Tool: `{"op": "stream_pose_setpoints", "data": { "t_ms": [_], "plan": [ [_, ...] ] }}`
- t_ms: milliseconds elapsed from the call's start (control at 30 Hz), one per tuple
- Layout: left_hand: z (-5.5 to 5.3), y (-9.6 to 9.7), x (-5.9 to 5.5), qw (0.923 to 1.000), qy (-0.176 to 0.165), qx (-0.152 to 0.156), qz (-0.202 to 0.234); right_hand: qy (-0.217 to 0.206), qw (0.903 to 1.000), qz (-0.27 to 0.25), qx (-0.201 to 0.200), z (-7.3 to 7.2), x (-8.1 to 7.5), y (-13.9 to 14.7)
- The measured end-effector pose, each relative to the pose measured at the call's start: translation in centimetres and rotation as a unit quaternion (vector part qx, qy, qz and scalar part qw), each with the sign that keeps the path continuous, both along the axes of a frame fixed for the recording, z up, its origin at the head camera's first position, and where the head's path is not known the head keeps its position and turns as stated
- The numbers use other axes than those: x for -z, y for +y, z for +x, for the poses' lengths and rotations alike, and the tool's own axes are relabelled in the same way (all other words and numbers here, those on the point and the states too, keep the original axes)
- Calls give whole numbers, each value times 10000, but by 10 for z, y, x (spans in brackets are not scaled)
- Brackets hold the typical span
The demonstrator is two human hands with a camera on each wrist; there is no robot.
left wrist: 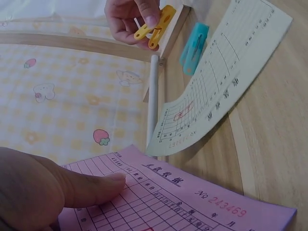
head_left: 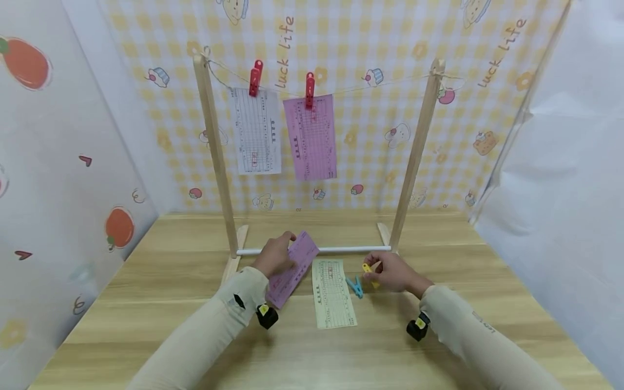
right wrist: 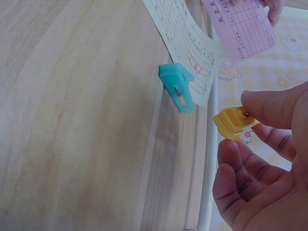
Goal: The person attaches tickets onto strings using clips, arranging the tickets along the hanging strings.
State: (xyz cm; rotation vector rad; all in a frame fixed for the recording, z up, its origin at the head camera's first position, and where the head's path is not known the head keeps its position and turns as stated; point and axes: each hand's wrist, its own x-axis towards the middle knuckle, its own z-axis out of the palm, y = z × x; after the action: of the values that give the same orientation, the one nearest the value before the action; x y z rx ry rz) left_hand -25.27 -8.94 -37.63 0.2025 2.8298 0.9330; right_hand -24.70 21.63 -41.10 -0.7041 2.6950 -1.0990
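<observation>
Pink paper slip [head_left: 303, 249] is in my left hand [head_left: 278, 255], pinched with the thumb lying flat across its printed face, the fingers mostly hidden. I hold it at a slant to the left of the green slip [head_left: 333, 295], and its upper end crosses in front of the white rod [head_left: 351, 249]; whether its lower corner touches the table [head_left: 312, 357], I cannot tell. Red digits are printed near one end, as my left wrist view shows.

My right hand [head_left: 392, 271] grips a yellow clip [left wrist: 163, 24] between thumb and finger, the other fingers loosely bent beneath it. Near that hand, a blue clip [head_left: 358, 289] lies on the table just beside the green slip's right edge. The green slip rests on the wood between my two hands, its far end curling up.

Beyond my hands stand two wooden posts, the left post [head_left: 216, 157] and the right post [head_left: 420, 151], joined low down by the rod. A thin string runs between their tops. On its left half, one red clip [head_left: 254, 84] holds a white slip [head_left: 257, 135], and a second red clip [head_left: 310, 89] holds a hanging pink slip [head_left: 314, 146], slightly tilted. Yellow-checked cloth [head_left: 361, 32] covers the wall behind.
</observation>
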Motion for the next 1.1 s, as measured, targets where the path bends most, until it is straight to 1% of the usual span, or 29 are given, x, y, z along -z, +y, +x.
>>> {"op": "stream_pose_setpoints", "data": {
  "t_ms": [100,233,433,633,900,1100],
  "plan": [
    [0,2,-1,10000,37,50,38,-47,10000,37,-13,0,0,0],
    [0,5,-6,9997,189,124,63,-2,10000,-1,-7,-1,-1,0],
    [0,9,-12,9995,292,115,-46,-20,10000,-39,-22,-2,-4,-2],
    [-1,10,-16,9992,372,124,-21,33,10000,-26,-49,-4,-5,-2],
    [-3,14,-27,9984,540,142,-9,164,9998,-70,-68,-6,-12,-2],
    [-3,17,-34,9978,651,151,33,157,9998,-12,75,-8,-17,-4]
  ]
}}
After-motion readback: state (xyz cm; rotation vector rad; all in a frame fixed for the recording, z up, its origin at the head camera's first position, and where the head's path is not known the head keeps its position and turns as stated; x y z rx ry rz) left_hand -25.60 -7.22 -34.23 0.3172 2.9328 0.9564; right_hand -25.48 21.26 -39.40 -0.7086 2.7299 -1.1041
